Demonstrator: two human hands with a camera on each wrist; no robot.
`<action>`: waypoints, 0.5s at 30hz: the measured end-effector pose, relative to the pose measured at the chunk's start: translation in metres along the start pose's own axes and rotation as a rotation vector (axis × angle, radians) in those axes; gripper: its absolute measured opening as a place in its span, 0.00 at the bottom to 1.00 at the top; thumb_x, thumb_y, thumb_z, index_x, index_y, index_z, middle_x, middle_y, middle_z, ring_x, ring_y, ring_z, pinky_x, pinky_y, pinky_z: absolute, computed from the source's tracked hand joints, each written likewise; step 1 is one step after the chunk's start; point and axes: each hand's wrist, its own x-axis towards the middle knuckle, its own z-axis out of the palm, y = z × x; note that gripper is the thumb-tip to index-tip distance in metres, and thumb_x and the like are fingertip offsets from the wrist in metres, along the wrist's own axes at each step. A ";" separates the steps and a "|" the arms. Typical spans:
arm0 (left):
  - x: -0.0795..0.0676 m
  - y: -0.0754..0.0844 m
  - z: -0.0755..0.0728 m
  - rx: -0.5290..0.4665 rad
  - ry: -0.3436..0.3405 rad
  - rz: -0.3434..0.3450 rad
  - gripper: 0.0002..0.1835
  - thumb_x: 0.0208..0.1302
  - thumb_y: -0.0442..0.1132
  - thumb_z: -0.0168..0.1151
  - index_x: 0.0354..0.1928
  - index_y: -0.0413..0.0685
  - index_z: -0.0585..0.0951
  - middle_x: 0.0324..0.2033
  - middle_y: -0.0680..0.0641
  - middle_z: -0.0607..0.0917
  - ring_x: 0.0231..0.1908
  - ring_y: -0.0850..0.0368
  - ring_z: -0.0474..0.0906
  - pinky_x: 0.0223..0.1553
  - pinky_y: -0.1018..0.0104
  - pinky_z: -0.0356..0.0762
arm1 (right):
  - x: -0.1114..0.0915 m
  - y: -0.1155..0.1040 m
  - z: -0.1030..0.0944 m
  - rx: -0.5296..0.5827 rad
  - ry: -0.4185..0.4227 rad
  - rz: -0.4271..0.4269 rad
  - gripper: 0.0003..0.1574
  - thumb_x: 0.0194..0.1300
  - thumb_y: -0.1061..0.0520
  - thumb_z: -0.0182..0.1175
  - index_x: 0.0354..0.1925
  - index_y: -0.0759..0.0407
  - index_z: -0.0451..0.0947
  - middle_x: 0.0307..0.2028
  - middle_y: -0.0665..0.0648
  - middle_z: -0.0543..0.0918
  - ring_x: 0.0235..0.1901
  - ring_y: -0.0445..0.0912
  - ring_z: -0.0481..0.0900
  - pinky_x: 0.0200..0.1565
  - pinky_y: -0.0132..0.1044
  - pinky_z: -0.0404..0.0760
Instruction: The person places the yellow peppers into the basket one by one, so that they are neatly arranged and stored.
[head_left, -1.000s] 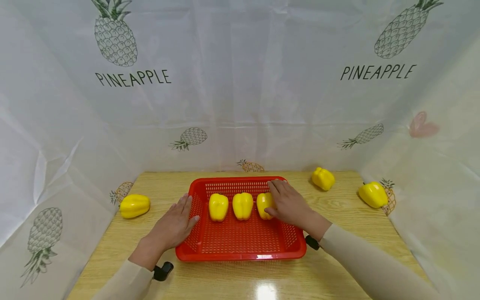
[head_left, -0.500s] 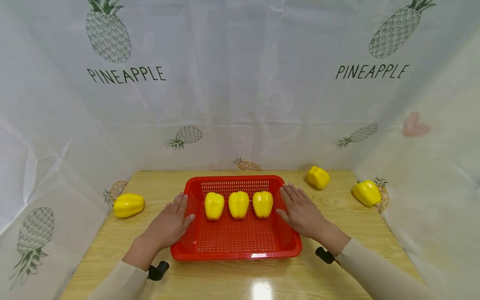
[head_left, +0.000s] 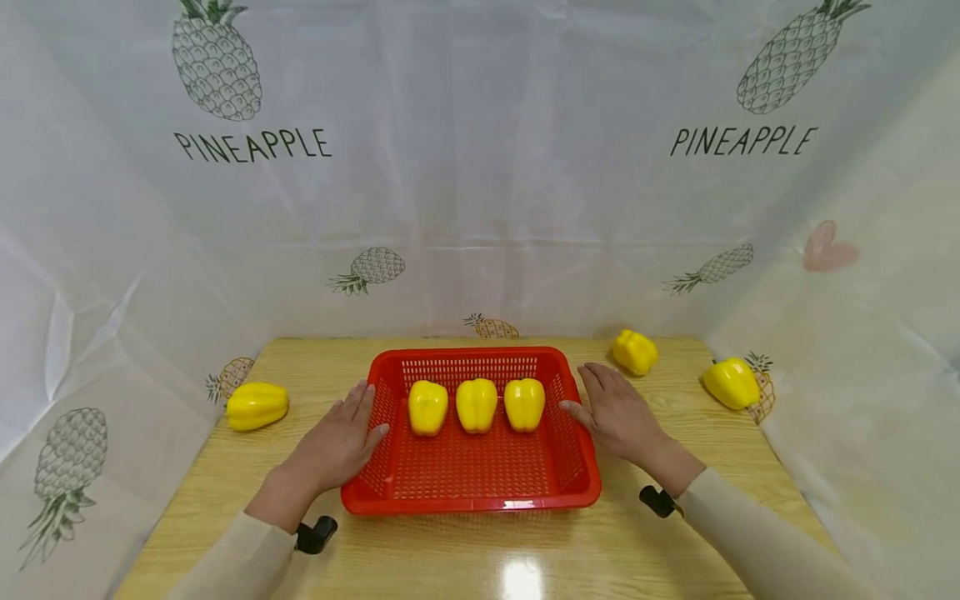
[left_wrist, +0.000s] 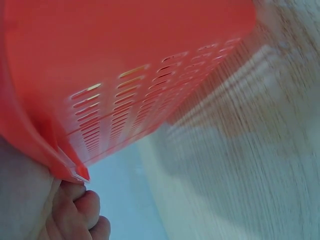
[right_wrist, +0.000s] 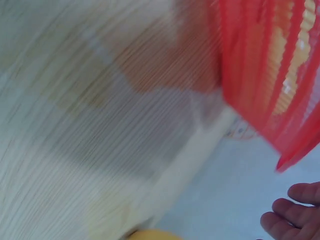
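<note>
Red rectangular plastic basket (head_left: 471, 505) is flanked by straight-fingered left hand (head_left: 333, 443) and right hand (head_left: 621, 414); 3 yellow peppers (head_left: 476, 407) inside, 3 remaining outside.

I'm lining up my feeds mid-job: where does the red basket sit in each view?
Head: the red basket is in the lower middle, seen from above.
Left wrist: it fills much of the upper left, slotted outer wall showing.
Right wrist: it is at the upper right, cut off by the frame.
Shared landmark: the wooden tabletop, right in the left-wrist view, left in the right-wrist view.
</note>
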 end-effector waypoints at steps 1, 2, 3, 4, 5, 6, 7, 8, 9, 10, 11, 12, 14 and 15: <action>0.000 0.000 0.000 0.001 -0.002 -0.003 0.42 0.83 0.52 0.52 0.81 0.28 0.51 0.82 0.29 0.52 0.81 0.32 0.51 0.79 0.35 0.54 | 0.001 0.005 0.000 -0.002 0.004 0.004 0.47 0.78 0.38 0.59 0.72 0.77 0.67 0.68 0.75 0.73 0.70 0.69 0.71 0.74 0.65 0.67; 0.000 0.000 -0.001 0.002 -0.003 -0.004 0.42 0.83 0.52 0.52 0.81 0.28 0.51 0.82 0.29 0.52 0.81 0.31 0.51 0.79 0.35 0.54 | 0.002 0.010 0.001 -0.001 0.006 0.012 0.46 0.78 0.39 0.59 0.72 0.77 0.66 0.68 0.76 0.73 0.69 0.70 0.72 0.74 0.65 0.68; 0.000 0.000 -0.001 0.005 -0.003 -0.004 0.42 0.83 0.52 0.52 0.81 0.28 0.51 0.82 0.29 0.52 0.81 0.31 0.51 0.79 0.35 0.54 | 0.002 0.014 0.001 0.000 0.009 0.024 0.46 0.78 0.39 0.59 0.71 0.77 0.66 0.68 0.76 0.73 0.69 0.70 0.72 0.73 0.65 0.68; 0.000 0.000 -0.001 0.005 -0.003 -0.005 0.42 0.83 0.52 0.52 0.81 0.28 0.51 0.82 0.29 0.52 0.81 0.31 0.52 0.79 0.35 0.54 | 0.003 0.019 0.001 0.003 0.012 0.036 0.45 0.78 0.40 0.59 0.71 0.77 0.66 0.68 0.76 0.73 0.69 0.71 0.72 0.73 0.66 0.69; -0.001 0.000 -0.001 0.005 -0.002 -0.007 0.42 0.83 0.52 0.52 0.81 0.28 0.51 0.82 0.29 0.52 0.81 0.31 0.52 0.79 0.35 0.54 | 0.004 0.023 0.001 0.003 0.016 0.047 0.45 0.78 0.41 0.60 0.71 0.77 0.66 0.68 0.77 0.73 0.69 0.71 0.72 0.72 0.66 0.70; -0.001 -0.001 -0.001 0.005 -0.002 -0.009 0.42 0.82 0.52 0.52 0.81 0.28 0.51 0.82 0.29 0.52 0.81 0.31 0.52 0.79 0.35 0.54 | 0.005 0.027 0.000 0.002 0.018 0.055 0.45 0.78 0.41 0.60 0.71 0.77 0.65 0.68 0.77 0.73 0.68 0.72 0.72 0.71 0.66 0.70; -0.001 -0.001 -0.001 0.004 0.000 -0.009 0.42 0.83 0.52 0.52 0.81 0.28 0.51 0.82 0.29 0.52 0.81 0.31 0.52 0.79 0.35 0.54 | 0.005 0.031 0.000 -0.001 0.017 0.063 0.45 0.78 0.41 0.60 0.71 0.77 0.65 0.69 0.77 0.72 0.68 0.72 0.72 0.71 0.67 0.71; -0.001 -0.001 -0.001 0.003 0.002 -0.008 0.42 0.83 0.52 0.52 0.81 0.28 0.51 0.82 0.29 0.52 0.81 0.31 0.52 0.79 0.35 0.55 | 0.006 0.035 0.000 -0.012 0.018 0.066 0.46 0.78 0.42 0.60 0.72 0.78 0.64 0.69 0.78 0.72 0.68 0.72 0.71 0.70 0.67 0.71; -0.001 -0.001 0.000 0.003 0.002 -0.009 0.42 0.83 0.52 0.52 0.81 0.28 0.51 0.82 0.29 0.52 0.81 0.31 0.52 0.79 0.35 0.55 | 0.006 0.039 0.000 -0.020 0.017 0.069 0.46 0.78 0.42 0.61 0.72 0.78 0.64 0.69 0.78 0.71 0.68 0.72 0.71 0.70 0.67 0.72; -0.001 -0.002 0.000 0.001 0.002 -0.011 0.42 0.83 0.52 0.52 0.81 0.28 0.51 0.82 0.29 0.52 0.81 0.31 0.52 0.79 0.35 0.55 | 0.006 0.043 0.001 -0.029 0.013 0.069 0.46 0.78 0.43 0.61 0.72 0.78 0.63 0.69 0.78 0.71 0.68 0.73 0.71 0.70 0.67 0.71; -0.001 -0.002 0.000 0.000 0.005 -0.010 0.42 0.82 0.52 0.53 0.81 0.28 0.51 0.82 0.29 0.52 0.81 0.31 0.52 0.79 0.35 0.55 | 0.006 0.047 0.002 -0.040 0.015 0.066 0.45 0.77 0.43 0.61 0.72 0.77 0.63 0.68 0.78 0.71 0.68 0.72 0.71 0.70 0.66 0.71; -0.001 -0.002 0.000 0.000 0.007 -0.009 0.43 0.82 0.52 0.53 0.81 0.28 0.51 0.82 0.29 0.52 0.81 0.31 0.52 0.79 0.35 0.55 | 0.006 0.052 0.002 -0.058 0.011 0.063 0.46 0.77 0.44 0.62 0.73 0.78 0.62 0.68 0.79 0.71 0.68 0.72 0.71 0.70 0.66 0.71; -0.001 -0.002 0.002 0.000 0.011 -0.006 0.43 0.82 0.52 0.54 0.81 0.28 0.51 0.82 0.29 0.52 0.81 0.31 0.52 0.78 0.35 0.56 | 0.005 0.063 0.004 -0.100 0.015 0.052 0.46 0.76 0.45 0.64 0.72 0.78 0.62 0.67 0.79 0.71 0.67 0.72 0.71 0.71 0.65 0.71; 0.000 -0.002 0.002 0.001 0.012 -0.005 0.43 0.81 0.52 0.54 0.81 0.28 0.52 0.82 0.29 0.52 0.81 0.31 0.52 0.78 0.35 0.56 | 0.005 0.069 0.004 -0.119 0.017 0.047 0.46 0.75 0.45 0.65 0.71 0.79 0.62 0.66 0.79 0.72 0.67 0.72 0.71 0.70 0.65 0.72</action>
